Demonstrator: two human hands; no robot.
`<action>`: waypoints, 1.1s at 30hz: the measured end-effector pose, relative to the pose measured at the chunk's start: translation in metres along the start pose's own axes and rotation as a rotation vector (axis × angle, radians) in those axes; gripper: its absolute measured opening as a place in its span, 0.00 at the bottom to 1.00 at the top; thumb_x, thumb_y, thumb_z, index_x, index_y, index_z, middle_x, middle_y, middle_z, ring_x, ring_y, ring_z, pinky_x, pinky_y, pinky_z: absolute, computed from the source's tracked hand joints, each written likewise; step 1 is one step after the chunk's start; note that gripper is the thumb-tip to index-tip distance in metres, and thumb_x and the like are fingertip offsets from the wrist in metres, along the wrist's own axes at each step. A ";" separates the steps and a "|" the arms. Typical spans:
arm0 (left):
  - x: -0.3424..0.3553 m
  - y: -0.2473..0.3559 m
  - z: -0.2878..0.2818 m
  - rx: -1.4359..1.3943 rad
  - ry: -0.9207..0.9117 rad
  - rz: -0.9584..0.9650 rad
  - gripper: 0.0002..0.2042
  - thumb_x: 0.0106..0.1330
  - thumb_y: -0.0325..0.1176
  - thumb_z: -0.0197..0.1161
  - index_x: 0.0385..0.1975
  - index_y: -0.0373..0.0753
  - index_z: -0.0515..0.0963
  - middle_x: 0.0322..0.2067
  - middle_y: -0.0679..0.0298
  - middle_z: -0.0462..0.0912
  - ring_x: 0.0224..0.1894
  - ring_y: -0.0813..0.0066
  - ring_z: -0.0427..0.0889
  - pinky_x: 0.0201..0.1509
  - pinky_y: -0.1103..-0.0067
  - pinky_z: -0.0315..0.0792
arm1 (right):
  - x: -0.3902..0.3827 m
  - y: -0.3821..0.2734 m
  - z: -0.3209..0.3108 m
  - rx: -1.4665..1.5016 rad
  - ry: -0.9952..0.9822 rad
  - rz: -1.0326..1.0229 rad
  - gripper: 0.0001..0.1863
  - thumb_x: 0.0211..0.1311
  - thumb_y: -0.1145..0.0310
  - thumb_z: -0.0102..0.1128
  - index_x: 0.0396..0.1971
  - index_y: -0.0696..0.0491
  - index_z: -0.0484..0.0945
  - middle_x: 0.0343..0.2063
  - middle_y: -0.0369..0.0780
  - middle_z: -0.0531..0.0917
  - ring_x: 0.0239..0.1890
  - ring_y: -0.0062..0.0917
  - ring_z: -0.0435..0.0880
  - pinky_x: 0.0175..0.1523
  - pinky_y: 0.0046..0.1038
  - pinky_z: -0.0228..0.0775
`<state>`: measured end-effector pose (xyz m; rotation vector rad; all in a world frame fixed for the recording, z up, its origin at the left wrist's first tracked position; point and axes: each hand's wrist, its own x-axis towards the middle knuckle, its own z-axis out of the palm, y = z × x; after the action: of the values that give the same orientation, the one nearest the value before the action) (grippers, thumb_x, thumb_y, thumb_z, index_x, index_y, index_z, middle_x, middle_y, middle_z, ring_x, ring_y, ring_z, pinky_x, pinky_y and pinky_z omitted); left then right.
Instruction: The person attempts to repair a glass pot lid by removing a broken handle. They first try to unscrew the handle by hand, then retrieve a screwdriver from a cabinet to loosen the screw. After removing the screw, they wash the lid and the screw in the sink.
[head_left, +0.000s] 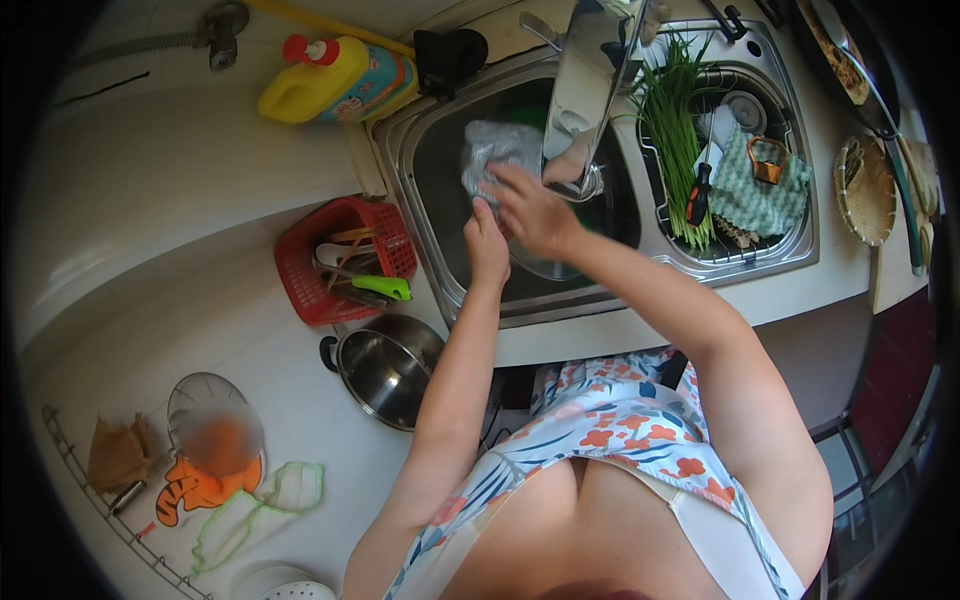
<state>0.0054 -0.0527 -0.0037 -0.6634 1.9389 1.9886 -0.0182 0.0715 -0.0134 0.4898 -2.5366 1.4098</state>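
Observation:
Over the left sink basin (440, 240), my left hand (487, 248) is closed on the lower edge of a silvery-grey crumpled sheet (490, 140). It cannot be told whether the sheet is cloth or plastic. My right hand (540, 215) lies against its near side, with fingers apart and slightly blurred. A shiny faucet (592, 185) stands just right of the sheet. Below my hands, a curved rim of some dish shows in the basin, mostly hidden by my wrists.
In the right basin, a wire rack holds green stalks (672, 140), a checked cloth (760, 190) and a screwdriver-like tool (700, 195). To the left are a yellow bottle (345, 85), a red basket (300, 275) with utensils and a steel pot (390, 365). A woven basket (865, 195) sits far right.

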 end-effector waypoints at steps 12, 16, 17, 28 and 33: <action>-0.002 -0.016 -0.009 -0.077 0.010 0.061 0.21 0.72 0.45 0.42 0.46 0.31 0.69 0.44 0.57 0.77 0.48 0.68 0.77 0.47 0.76 0.71 | -0.044 -0.022 -0.007 -0.162 -0.181 0.079 0.31 0.57 0.63 0.53 0.61 0.55 0.60 0.59 0.51 0.63 0.62 0.48 0.59 0.66 0.41 0.50; -0.001 -0.017 -0.015 -0.312 -0.002 -0.122 0.20 0.71 0.48 0.43 0.45 0.33 0.67 0.46 0.53 0.76 0.50 0.62 0.76 0.49 0.67 0.71 | -0.099 -0.023 -0.012 -0.142 -0.299 0.164 0.33 0.58 0.64 0.53 0.62 0.58 0.55 0.62 0.57 0.55 0.63 0.53 0.56 0.66 0.41 0.49; -0.003 -0.018 -0.016 -0.380 -0.002 -0.163 0.20 0.71 0.48 0.44 0.44 0.34 0.67 0.46 0.51 0.76 0.51 0.59 0.75 0.50 0.64 0.71 | -0.108 -0.022 -0.010 -0.123 -0.308 0.243 0.33 0.58 0.64 0.53 0.62 0.59 0.55 0.62 0.58 0.55 0.63 0.53 0.55 0.66 0.41 0.50; -0.005 -0.029 -0.029 -0.519 -0.029 -0.163 0.28 0.69 0.56 0.39 0.56 0.37 0.58 0.53 0.43 0.70 0.54 0.46 0.72 0.52 0.56 0.70 | -0.108 -0.037 0.016 -0.218 -0.282 0.326 0.31 0.62 0.60 0.48 0.61 0.61 0.56 0.59 0.54 0.62 0.64 0.51 0.54 0.67 0.40 0.47; -0.029 -0.014 -0.046 -0.514 0.001 -0.134 0.28 0.69 0.56 0.37 0.56 0.37 0.59 0.54 0.41 0.69 0.53 0.45 0.72 0.52 0.55 0.70 | -0.084 0.039 0.009 -0.192 -0.011 0.478 0.22 0.60 0.66 0.49 0.53 0.57 0.66 0.49 0.53 0.71 0.55 0.52 0.65 0.60 0.43 0.58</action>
<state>0.0435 -0.0942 -0.0004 -0.8832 1.3362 2.4084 0.0445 0.0991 -0.0757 -0.1549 -2.8830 1.2682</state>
